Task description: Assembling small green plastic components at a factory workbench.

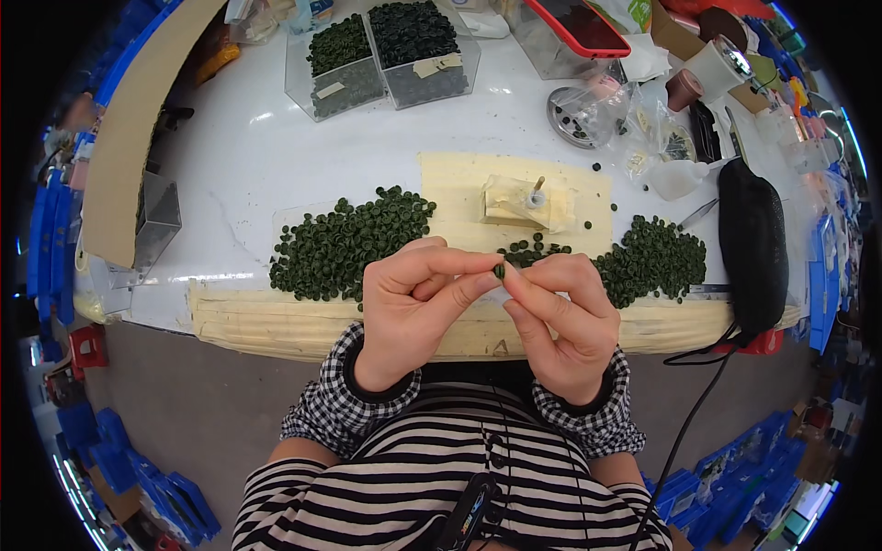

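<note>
Between the fingertips of both hands, in front of my chest, is a small dark green round piece [500,270]. My left hand [413,294] pinches it with thumb and forefinger. My right hand [568,317] meets it from the other side, fingertips pressed together at the piece. A large heap of similar green cup-shaped pieces [344,243] lies beyond my left hand. A second heap [652,257] spreads beside my right hand, and a few loose pieces [533,248] lie just behind my fingertips.
A taped block with an upright peg [536,195] stands on a cream-taped mat [450,174]. Clear bins [423,83] of green pieces sit at the back. A black pouch [753,243] and cable are at right, a cardboard sheet [138,138] at left. The table's front edge is padded [266,321].
</note>
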### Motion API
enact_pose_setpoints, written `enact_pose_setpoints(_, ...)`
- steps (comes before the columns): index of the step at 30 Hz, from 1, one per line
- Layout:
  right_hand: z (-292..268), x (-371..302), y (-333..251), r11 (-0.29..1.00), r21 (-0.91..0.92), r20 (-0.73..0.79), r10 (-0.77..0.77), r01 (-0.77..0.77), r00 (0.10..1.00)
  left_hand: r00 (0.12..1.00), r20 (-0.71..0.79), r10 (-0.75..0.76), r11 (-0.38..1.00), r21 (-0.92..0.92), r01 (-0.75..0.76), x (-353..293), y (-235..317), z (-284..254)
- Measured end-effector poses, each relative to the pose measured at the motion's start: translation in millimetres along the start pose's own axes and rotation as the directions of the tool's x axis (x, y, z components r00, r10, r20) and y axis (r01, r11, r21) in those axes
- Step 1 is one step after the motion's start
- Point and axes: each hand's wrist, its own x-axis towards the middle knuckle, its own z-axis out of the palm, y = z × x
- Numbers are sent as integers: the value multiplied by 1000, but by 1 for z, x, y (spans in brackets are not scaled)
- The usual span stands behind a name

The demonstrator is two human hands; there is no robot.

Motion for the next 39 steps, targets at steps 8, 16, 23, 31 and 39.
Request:
enact_pose_setpoints(8, -1, -1, 1, 999, 35, 1, -12, 12, 1000, 1000, 15, 18, 999, 34, -18, -1, 1, -1)
enact_pose_setpoints(16, -1, -1, 2, 999, 41, 4, -23, 23, 1000, 1000, 21, 7, 1000, 18, -7, -1, -1, 0)
enact_pose_setpoints(23, -1, 0, 1, 1000, 6, -3, -5, 5, 1000, 999, -2, -34, 999, -22, 34, 0, 2, 2)
enact_pose_setpoints(31, -3, 0, 2, 998, -57, -1, -38, 38, 999, 1000, -20, -21, 1000, 5, 21, 0, 3, 3)
enact_pose_setpoints(39, -4, 0, 3, 998, -48, -5, -32, 32, 999, 999, 6, 36, 996, 84, -36, 1, 2, 0)
